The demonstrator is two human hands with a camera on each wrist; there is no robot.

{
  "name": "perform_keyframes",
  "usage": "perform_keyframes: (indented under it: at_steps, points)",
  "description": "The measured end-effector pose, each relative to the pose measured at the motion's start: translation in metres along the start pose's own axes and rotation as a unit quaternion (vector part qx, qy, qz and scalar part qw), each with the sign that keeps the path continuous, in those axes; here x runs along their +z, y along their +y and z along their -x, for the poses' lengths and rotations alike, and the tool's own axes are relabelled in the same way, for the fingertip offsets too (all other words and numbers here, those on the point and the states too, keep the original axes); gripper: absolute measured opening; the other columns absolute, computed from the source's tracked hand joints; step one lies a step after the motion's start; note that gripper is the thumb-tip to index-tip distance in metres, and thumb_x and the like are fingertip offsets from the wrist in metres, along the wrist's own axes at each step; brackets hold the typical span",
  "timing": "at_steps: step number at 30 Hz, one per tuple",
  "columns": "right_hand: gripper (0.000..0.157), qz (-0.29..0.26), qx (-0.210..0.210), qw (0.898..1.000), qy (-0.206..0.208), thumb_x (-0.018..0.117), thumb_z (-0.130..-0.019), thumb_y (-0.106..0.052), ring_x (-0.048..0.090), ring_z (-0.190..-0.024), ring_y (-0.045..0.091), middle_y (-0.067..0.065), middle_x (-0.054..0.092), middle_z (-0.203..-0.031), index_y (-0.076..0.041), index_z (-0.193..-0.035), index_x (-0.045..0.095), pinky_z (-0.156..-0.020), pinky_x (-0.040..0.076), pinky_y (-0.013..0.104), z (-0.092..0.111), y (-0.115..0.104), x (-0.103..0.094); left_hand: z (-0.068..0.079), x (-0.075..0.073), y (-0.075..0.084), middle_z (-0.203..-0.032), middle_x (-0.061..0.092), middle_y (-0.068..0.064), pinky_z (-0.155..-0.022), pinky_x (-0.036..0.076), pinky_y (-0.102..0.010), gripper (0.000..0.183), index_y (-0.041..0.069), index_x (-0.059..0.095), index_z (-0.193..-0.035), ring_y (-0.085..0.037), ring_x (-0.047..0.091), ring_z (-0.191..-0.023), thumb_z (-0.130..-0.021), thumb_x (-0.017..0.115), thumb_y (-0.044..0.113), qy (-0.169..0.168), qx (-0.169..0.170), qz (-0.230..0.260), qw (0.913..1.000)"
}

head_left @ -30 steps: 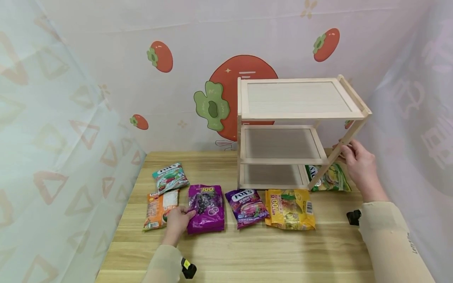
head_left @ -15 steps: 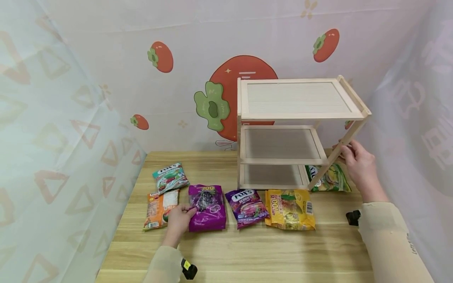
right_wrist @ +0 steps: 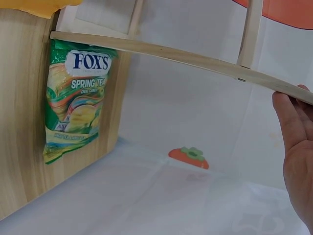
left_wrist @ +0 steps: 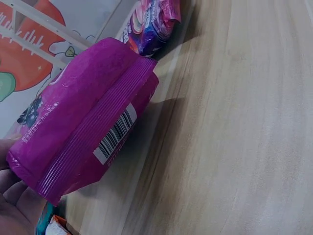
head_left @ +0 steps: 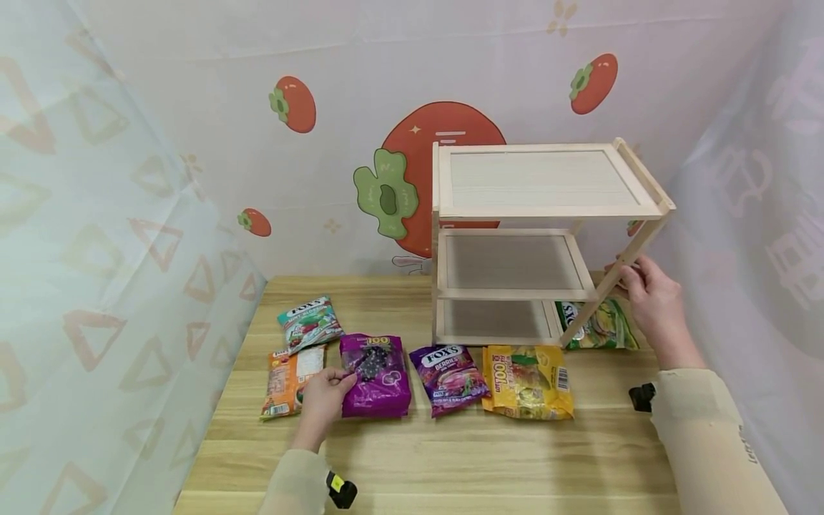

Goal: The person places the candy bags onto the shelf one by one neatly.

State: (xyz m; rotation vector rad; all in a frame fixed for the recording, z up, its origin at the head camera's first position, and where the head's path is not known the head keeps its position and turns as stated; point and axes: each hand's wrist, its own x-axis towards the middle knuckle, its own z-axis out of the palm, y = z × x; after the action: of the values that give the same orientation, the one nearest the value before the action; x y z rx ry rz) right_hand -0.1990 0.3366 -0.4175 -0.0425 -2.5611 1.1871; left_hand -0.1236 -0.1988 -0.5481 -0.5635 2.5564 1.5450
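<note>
My left hand (head_left: 324, 397) pinches the left edge of a purple candy bag (head_left: 375, 393) with grapes pictured on it. In the left wrist view the purple bag's bottom seam and barcode face the camera, tilted up over its shadow on the table. At the right, my right hand (head_left: 656, 300) holds the front right leg of a pale wooden three-tier shelf (head_left: 547, 179). The right wrist view shows fingers (right_wrist: 291, 120) and thumb around that wooden leg. A green Fox's Spring Tea candy bag (right_wrist: 80, 98) lies beside the shelf's foot, partly hidden behind the leg in the head view.
Right of the purple bag lie a Fox's Berries bag (head_left: 449, 379) and a yellow candy bag (head_left: 529, 383), in front of the shelf. To the left are a teal Fox's bag (head_left: 311, 324) and an orange bag (head_left: 283, 383). A printed cloth wall (head_left: 335, 143) stands behind the wooden table (head_left: 450, 465).
The purple bag has shifted slightly and its lower edge has tipped up in my left hand's pinch. My right hand and the shelf have stayed in place.
</note>
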Motion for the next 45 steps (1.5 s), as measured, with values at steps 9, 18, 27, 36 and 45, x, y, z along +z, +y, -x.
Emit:
perform_keyframes:
  at_steps: [9, 18, 27, 36, 45]
  points:
    - [0.044, -0.013, -0.001, 1.0, -0.007, 0.042, -0.11, -0.031, 0.06, -0.097, -0.013, 0.029, 0.064, -0.128, -0.001, -0.14, 0.052, -0.082, 0.054, 0.012, -0.001, 0.0, 0.0, -0.001, -0.002, 0.005, -0.072, 0.063, -0.002, -0.053, 0.044, -0.028, 0.017, 0.003, 0.071, -0.095, -0.014, 0.053, -0.061, -0.095, 0.074, 0.02, -0.001, 0.005, 0.031, 0.9995]
    - [0.042, -0.03, 0.002, 1.0, -0.004, 0.043, -0.11, -0.03, 0.06, -0.098, -0.013, 0.023, 0.067, -0.127, -0.002, -0.139, 0.053, -0.084, 0.055, 0.015, 0.0, 0.001, 0.001, 0.001, -0.008, 0.022, -0.07, 0.067, -0.002, -0.055, 0.048, -0.026, 0.018, 0.002, 0.072, -0.096, -0.013, 0.056, -0.062, -0.095, 0.075, 0.021, 0.016, 0.007, 0.079, 0.9967]
    - [0.045, -0.023, 0.003, 1.0, 0.0, 0.043, -0.11, -0.033, 0.058, -0.097, -0.015, 0.027, 0.065, -0.129, -0.001, -0.14, 0.053, -0.084, 0.054, 0.013, -0.001, 0.001, 0.002, 0.004, -0.018, 0.04, -0.071, 0.071, -0.004, -0.061, 0.055, -0.025, 0.02, -0.002, 0.068, -0.097, -0.013, 0.065, -0.064, -0.097, 0.073, 0.017, 0.014, 0.029, 0.136, 0.9902]
    - [0.043, -0.03, 0.001, 1.0, 0.002, 0.043, -0.11, -0.032, 0.055, -0.095, -0.019, 0.023, 0.066, -0.127, -0.001, -0.138, 0.054, -0.084, 0.053, 0.011, 0.0, 0.001, 0.001, 0.009, -0.03, 0.062, -0.066, 0.066, 0.001, -0.061, 0.056, -0.025, 0.025, -0.001, 0.068, -0.097, -0.01, 0.062, -0.06, -0.094, 0.076, 0.023, 0.03, 0.039, 0.151, 0.9872]
    - [0.043, -0.022, 0.003, 1.0, 0.0, 0.043, -0.109, -0.033, 0.052, -0.093, -0.022, 0.025, 0.065, -0.127, -0.003, -0.139, 0.055, -0.083, 0.052, 0.01, -0.001, 0.003, 0.001, 0.015, -0.04, 0.086, -0.065, 0.067, 0.0, -0.056, 0.052, -0.025, 0.022, -0.001, 0.064, -0.091, -0.009, 0.061, -0.059, -0.095, 0.076, 0.017, 0.036, 0.074, 0.196, 0.9772]
